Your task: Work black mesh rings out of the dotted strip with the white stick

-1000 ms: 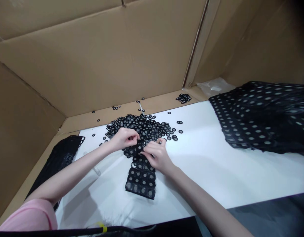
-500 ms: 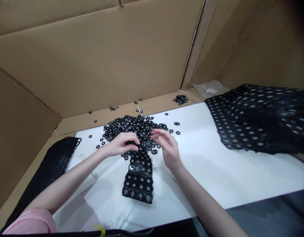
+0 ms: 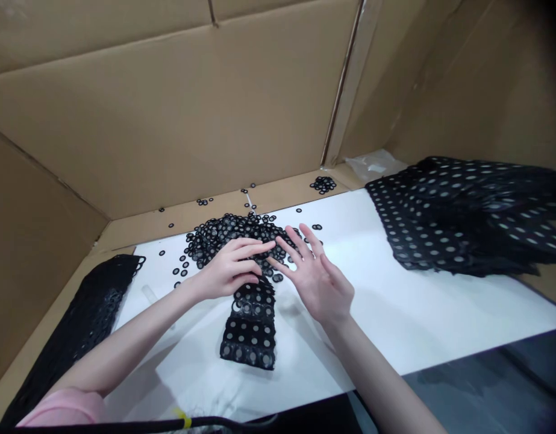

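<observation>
A black rubbery strip (image 3: pixel 248 331) with rows of round holes lies on the white sheet in front of me. Over its far end is my left hand (image 3: pixel 235 265), fingers stretched out to the right and thumb by the strip; whether it touches the strip is hidden. My right hand (image 3: pixel 320 283) is turned palm up, fingers spread and nothing in them, its fingertips close to those of the left. Behind both hands sits a heap of small black rings (image 3: pixel 228 229), partly covered by them, with loose rings scattered around it.
A large perforated black sheet (image 3: pixel 440 217) lies crumpled at the right. Another black sheet (image 3: pixel 92 307) runs along the left edge. Cardboard walls (image 3: pixel 169 120) enclose the white surface (image 3: pixel 386 325). Near the back are a small ring cluster (image 3: pixel 323 184) and a clear plastic bag (image 3: pixel 377 164).
My left fingers have straightened from a curled pose over the strip's far end. The right hand has rolled palm up and spread its fingers. The view has shifted slightly.
</observation>
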The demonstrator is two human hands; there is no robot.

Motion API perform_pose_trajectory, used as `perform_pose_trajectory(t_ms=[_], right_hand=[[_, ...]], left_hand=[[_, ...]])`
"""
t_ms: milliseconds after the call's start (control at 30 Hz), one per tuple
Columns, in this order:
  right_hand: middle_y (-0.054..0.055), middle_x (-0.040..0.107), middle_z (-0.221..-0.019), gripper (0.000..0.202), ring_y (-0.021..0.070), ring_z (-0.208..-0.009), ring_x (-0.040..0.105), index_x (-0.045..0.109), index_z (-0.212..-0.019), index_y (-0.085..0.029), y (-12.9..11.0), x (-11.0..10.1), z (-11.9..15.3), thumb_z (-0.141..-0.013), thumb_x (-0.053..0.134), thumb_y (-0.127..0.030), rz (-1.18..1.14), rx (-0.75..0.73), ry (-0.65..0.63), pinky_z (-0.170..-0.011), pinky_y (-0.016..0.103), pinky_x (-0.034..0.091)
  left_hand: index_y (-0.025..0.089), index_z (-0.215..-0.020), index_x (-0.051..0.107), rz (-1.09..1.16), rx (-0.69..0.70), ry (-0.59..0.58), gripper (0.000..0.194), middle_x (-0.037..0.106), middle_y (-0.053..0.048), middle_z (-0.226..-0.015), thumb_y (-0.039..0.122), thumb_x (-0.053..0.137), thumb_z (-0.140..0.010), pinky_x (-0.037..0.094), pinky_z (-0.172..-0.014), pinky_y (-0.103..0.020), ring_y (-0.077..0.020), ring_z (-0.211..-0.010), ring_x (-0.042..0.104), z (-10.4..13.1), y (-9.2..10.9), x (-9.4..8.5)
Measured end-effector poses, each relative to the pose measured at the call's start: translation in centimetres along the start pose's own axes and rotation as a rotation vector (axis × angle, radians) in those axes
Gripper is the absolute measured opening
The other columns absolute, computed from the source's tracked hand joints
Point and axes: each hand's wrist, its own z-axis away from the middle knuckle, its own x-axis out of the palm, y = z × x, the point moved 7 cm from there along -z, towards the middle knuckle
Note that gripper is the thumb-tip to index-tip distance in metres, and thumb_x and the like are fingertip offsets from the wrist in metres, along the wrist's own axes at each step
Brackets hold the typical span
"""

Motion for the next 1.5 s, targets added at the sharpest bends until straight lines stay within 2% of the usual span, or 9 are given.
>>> perform_pose_trajectory(t_ms=[467, 667, 933, 1100, 1167, 1200, 1300, 1400, 1500], right_hand=[[0.001, 0.032, -0.153, 0.048, 0.0271, -0.135, 0.040, 0.036, -0.136, -0.039, -0.5, -0.6, 1.1, -0.090, 0.038, -0.051, 0.120, 0.017, -0.001, -0.103, 0.054, 0.042], [0.007, 0.064, -0.110, 0.038, 0.0225, -0.109, 0.059, 0.056, -0.117, -0.026, 0.9, -1.0, 0.4, -0.082, 0.062, -0.040, 0.713, -0.001, -0.022, -0.097, 0.041, 0.046], [-0.004, 0.057, -0.070, 0.035, 0.0150, -0.068, 0.059, 0.058, -0.113, -0.025, 0.1, 1.5, -1.7, -0.079, 0.064, -0.023, 1.051, -0.206, -0.104, -0.074, 0.029, 0.049], [-0.003, 0.059, -0.071, 0.029, 0.0165, -0.073, 0.061, 0.061, -0.108, -0.026, 0.2, 1.5, -2.4, -0.079, 0.066, -0.024, 1.093, -0.233, -0.145, -0.079, 0.032, 0.049], [-0.003, 0.059, -0.071, 0.032, 0.0163, -0.073, 0.062, 0.060, -0.109, -0.026, 0.6, 1.3, -2.7, -0.078, 0.066, -0.024, 1.067, -0.210, -0.153, -0.080, 0.032, 0.049], [-0.003, 0.060, -0.071, 0.033, 0.0162, -0.073, 0.062, 0.060, -0.110, -0.026, 0.8, 1.1, -2.9, -0.078, 0.067, -0.024, 1.050, -0.194, -0.147, -0.080, 0.032, 0.049], [-0.004, 0.060, -0.071, 0.036, 0.0155, -0.071, 0.062, 0.060, -0.109, -0.025, 1.2, 0.6, -3.3, -0.075, 0.070, -0.024, 0.994, -0.153, -0.109, -0.079, 0.031, 0.049], [-0.004, 0.061, -0.070, 0.033, 0.0157, -0.070, 0.063, 0.061, -0.103, -0.024, 1.6, 0.2, -3.5, -0.072, 0.072, -0.024, 0.921, -0.123, -0.076, -0.080, 0.032, 0.049], [-0.004, 0.063, -0.068, 0.031, 0.0165, -0.070, 0.063, 0.060, -0.097, -0.024, 1.5, -0.6, -3.4, -0.070, 0.074, -0.025, 0.859, -0.094, 0.002, -0.081, 0.034, 0.048]], left_hand=[[0.019, -0.084, 0.066, -0.053, -0.042, -0.035, 0.014, 0.063, -0.007, -0.122, 0.025, 0.055, -0.091, 0.036, -0.095, -0.041, -0.0227, -0.106, 0.049, -1.2, -0.3, 0.7], [0.016, -0.094, 0.065, 0.270, -0.366, 0.062, 0.011, 0.068, -0.004, -0.087, 0.024, 0.060, -0.088, 0.044, -0.076, -0.027, -0.0141, -0.079, 0.059, -1.1, -2.5, 0.0], [0.013, -0.100, 0.062, 0.674, -0.566, 0.193, 0.030, 0.067, -0.006, -0.086, 0.038, 0.063, -0.084, 0.049, -0.074, -0.025, -0.0143, -0.079, 0.062, -0.2, -4.5, 0.4], [0.013, -0.061, 0.063, 0.436, -0.613, 0.553, 0.064, 0.062, -0.006, -0.059, 0.051, 0.026, -0.098, 0.048, -0.061, -0.025, -0.0120, -0.057, 0.057, 2.0, -6.6, -3.5], [0.014, -0.073, 0.064, 0.393, -0.647, 0.678, 0.044, 0.055, 0.001, -0.051, 0.047, 0.042, -0.095, 0.046, -0.053, -0.022, -0.0087, -0.046, 0.050, 3.2, -7.3, -5.0], [0.016, -0.094, 0.063, 0.395, -0.631, 0.672, 0.027, 0.061, 0.001, -0.061, 0.042, 0.055, -0.090, 0.048, -0.056, -0.021, -0.0087, -0.051, 0.054, 3.4, -7.3, -5.4], [0.028, -0.143, 0.025, 0.442, -0.491, 0.431, 0.074, 0.060, -0.010, -0.122, 0.030, 0.068, -0.083, 0.052, -0.088, -0.031, -0.0171, -0.102, 0.063, 2.3, -6.1, -4.5], [0.026, -0.136, 0.043, 0.345, -0.349, 0.125, 0.050, 0.058, -0.010, -0.127, 0.030, 0.059, -0.089, 0.040, -0.105, -0.040, -0.0218, -0.122, 0.051, 0.8, -3.9, -1.8], [0.020, -0.120, 0.058, 0.190, -0.323, 0.055, 0.038, 0.065, -0.009, -0.108, 0.033, 0.065, -0.085, 0.046, -0.090, -0.034, -0.0211, -0.102, 0.058, 0.2, -3.0, 0.4]])
